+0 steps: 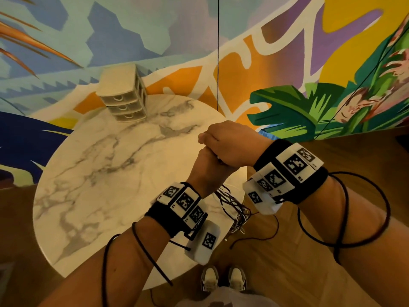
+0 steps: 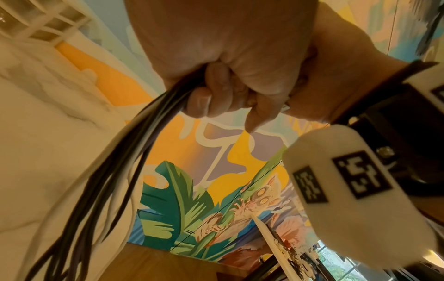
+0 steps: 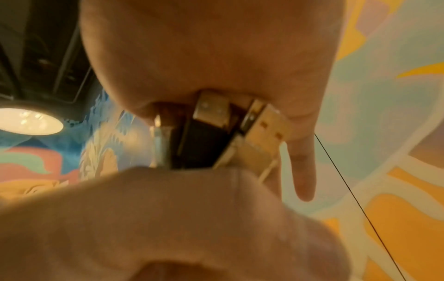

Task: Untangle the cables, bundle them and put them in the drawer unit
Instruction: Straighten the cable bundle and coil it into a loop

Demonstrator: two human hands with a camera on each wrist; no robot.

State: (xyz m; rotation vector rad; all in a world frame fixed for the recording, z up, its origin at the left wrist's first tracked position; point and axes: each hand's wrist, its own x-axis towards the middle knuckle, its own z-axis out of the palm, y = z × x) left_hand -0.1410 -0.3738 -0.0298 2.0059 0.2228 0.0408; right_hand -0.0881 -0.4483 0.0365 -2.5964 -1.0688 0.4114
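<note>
Both hands meet above the right edge of the round marble table [image 1: 99,173]. My left hand [image 1: 205,165] grips a bundle of black and white cables [image 1: 232,202], whose loose ends hang down past the table edge. In the left wrist view that hand [image 2: 182,38] is curled round the cables [image 2: 134,152], which trail down to the left. My right hand [image 1: 228,142] sits on top of the left and grips the plug ends. The right wrist view shows the right hand [image 3: 204,47] over several USB plugs [image 3: 264,129] that stick out of the left hand [image 3: 168,218]. The beige drawer unit [image 1: 124,96] stands at the table's far edge with its drawers closed.
A painted mural wall [image 1: 287,63] rises behind the table. A thin black line [image 1: 218,52] hangs straight down in front of it. The floor [image 1: 287,273] is wooden, and my shoes [image 1: 223,280] stand by the table's near edge. Black wires wrap both forearms.
</note>
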